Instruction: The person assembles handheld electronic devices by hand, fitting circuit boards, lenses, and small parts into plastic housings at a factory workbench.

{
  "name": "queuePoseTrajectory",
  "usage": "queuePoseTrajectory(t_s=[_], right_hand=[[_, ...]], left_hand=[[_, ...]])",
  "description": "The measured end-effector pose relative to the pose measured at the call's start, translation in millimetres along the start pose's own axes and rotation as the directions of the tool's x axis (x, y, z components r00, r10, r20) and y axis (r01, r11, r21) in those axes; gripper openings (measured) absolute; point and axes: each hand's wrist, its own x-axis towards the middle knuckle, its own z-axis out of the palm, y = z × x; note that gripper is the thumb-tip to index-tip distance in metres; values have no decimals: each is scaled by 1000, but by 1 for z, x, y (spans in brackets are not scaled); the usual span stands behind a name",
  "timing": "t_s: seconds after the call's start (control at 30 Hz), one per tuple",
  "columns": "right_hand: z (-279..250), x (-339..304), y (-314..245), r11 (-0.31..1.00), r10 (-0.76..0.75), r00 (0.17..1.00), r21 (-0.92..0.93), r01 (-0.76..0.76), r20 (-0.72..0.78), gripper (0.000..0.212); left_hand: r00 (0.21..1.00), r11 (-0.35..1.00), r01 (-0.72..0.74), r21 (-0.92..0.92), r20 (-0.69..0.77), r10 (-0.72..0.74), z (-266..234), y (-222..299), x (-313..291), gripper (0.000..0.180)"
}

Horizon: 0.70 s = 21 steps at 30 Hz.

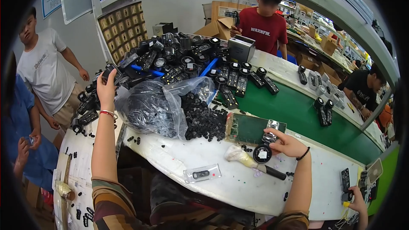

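My left hand (pixel 106 86) is raised at the left edge of the pile, its fingers closed round a black device (pixel 109 70). Over the white table my right hand (pixel 289 145) grips a handheld device with a silvery body (pixel 271 129) and a round black end (pixel 262 154) bearing a white label. Behind this device lies a shallow green tray (pixel 245 127). Under and beside it is a tool with a plastic-wrapped, pale head (pixel 239 155) and a dark handle (pixel 275 172). Near the table's front edge sits a clear fixture (pixel 202 173) with a black oblong part in it.
A large heap of black devices (pixel 170 55) covers the back left. A clear bag (pixel 149 106) spills small black parts (pixel 202 119). The green conveyor belt (pixel 289 110) runs behind. Co-workers stand left and behind; another person's hand (pixel 358 204) holds a black device at right.
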Motion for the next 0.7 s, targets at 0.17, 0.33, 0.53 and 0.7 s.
queuePoseTrajectory(t_s=[0.17,0.33,0.53,0.7], right_hand=[[10,6,-1,1000,-5,999,-27,4,-45,48],[17,4,-9,995,37,997,-86,-43,-66,52],[5,-6,5,990,50,999,-128,-52,-20,66],[3,-17,-13,983,107,994,-150,-103,22,64]], left_hand=[[995,995,41,-86,95,-33,-5,35,-38,48],[976,992,64,-112,215,-38,-5,54,-80,40],[922,971,66,-228,385,27,-1,78,-136,38],[823,940,84,-330,556,122,-8,78,-171,54]])
